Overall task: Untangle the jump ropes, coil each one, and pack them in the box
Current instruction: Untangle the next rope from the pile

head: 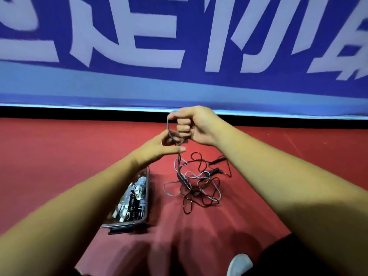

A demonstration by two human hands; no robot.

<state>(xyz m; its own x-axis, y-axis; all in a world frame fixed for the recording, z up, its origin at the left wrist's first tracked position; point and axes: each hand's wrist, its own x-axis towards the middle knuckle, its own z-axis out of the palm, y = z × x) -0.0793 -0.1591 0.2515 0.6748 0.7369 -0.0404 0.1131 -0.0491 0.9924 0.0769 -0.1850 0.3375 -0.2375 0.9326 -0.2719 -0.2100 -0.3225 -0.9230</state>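
A tangle of thin jump ropes [196, 186], grey and dark strands crossing each other, lies on the red floor with dark handles [216, 166] at its far right. My right hand [194, 125] is raised above it, gripping a small loop of grey rope in a fist. My left hand [159, 147] reaches up to that loop, its thumb and fingers touching the rope just below the right fist. A strand hangs from both hands down into the tangle. A clear plastic box [146, 196] sits to the left, holding coiled ropes with white and black handles.
A blue banner [179, 46] with large white characters stands along the far side of the red floor [49, 156]. My white shoe [240, 264] and dark trouser leg show at the bottom right.
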